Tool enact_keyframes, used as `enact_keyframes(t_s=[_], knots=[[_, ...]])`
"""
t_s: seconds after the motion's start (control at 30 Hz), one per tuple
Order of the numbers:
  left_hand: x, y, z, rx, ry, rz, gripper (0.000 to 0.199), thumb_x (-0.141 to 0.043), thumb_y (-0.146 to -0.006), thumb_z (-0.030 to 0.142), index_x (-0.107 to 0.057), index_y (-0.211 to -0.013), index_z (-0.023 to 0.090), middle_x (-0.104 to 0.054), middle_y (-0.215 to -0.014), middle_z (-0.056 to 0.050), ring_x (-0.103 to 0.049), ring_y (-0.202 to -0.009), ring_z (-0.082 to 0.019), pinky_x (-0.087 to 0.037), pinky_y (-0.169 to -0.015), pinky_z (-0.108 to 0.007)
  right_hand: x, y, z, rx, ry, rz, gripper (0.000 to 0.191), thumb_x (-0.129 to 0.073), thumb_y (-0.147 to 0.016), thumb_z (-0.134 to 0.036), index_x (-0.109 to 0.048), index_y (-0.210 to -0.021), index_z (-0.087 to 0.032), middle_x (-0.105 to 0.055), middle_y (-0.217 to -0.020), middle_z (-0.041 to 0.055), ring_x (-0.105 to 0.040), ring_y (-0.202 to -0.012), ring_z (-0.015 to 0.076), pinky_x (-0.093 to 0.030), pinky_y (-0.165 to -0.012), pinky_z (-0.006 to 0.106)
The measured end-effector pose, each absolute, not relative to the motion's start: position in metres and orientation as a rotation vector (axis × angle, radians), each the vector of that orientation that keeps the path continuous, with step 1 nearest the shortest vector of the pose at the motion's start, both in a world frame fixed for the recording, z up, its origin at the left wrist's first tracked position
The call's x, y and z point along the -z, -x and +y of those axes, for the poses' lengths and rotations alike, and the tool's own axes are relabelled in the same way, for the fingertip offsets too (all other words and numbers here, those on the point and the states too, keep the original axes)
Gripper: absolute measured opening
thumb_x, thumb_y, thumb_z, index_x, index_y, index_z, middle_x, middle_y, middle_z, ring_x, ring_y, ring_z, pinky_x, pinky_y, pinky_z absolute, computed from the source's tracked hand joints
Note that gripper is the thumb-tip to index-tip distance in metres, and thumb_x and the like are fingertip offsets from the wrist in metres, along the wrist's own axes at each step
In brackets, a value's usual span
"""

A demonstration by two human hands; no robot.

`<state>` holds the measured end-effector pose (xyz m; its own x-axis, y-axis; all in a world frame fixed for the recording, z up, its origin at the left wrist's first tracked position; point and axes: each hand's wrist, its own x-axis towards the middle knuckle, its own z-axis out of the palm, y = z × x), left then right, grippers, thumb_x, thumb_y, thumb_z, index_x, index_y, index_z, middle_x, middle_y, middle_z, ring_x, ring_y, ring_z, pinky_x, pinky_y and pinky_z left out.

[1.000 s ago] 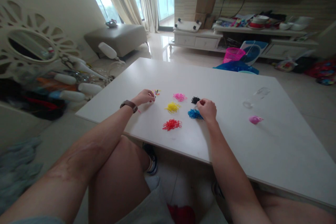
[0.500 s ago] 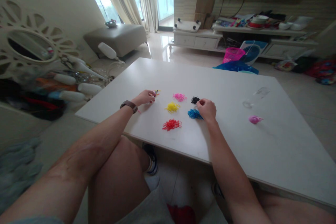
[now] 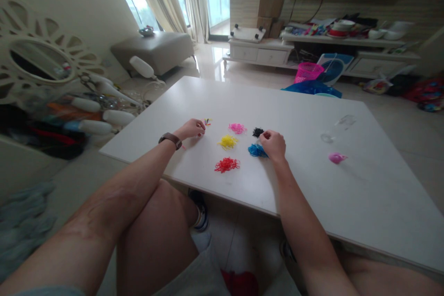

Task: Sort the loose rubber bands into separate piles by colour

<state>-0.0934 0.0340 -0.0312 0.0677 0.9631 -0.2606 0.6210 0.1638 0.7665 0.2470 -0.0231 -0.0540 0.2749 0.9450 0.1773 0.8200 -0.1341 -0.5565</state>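
On the white table (image 3: 294,185) lie loose piles of small bands: pink (image 3: 237,128), yellow (image 3: 228,142), red (image 3: 226,165), black (image 3: 257,132) and blue (image 3: 257,150). My left hand (image 3: 194,129), with a brown watch on the wrist, rests left of the yellow pile, fingers closed; what they hold, if anything, is too small to tell. Just beyond its fingertips is a small mixed-colour group of bands (image 3: 207,122). My right hand (image 3: 273,143) is pinched at the right edge of the black pile and partly over the blue one; its fingertips' contents cannot be made out.
A pink object (image 3: 336,157) and a clear plastic container (image 3: 345,122) sit on the table's right side. Beyond the far edge are a pink basket (image 3: 308,72) and a blue item (image 3: 312,88). A white chair-like frame (image 3: 142,67) stands at the left.
My left fingers have drawn back slightly from the mixed-colour bands, which now show more fully. My right hand has hardly moved.
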Motion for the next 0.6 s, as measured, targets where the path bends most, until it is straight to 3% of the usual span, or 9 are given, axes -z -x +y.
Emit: enact_keyframes(t_s=[0.6], knots=[[0.0341, 0.0940, 0.0347, -0.495, -1.577, 1.632, 0.007, -0.069, -0.064, 0.011, -0.066, -0.070, 0.014, -0.068, -0.063, -0.005, -0.061, -0.055, -0.014, -0.043, -0.050, -0.022, 0.0528, -0.2467, -0.0234, -0.315, 2.007, -1.586, 0.021, -0.058, -0.083, -0.036, -0.076, -0.084, -0.026, -0.077, -0.089, 0.0052, -0.067, -0.083, 0.0212, -0.045, -0.072, 0.028]])
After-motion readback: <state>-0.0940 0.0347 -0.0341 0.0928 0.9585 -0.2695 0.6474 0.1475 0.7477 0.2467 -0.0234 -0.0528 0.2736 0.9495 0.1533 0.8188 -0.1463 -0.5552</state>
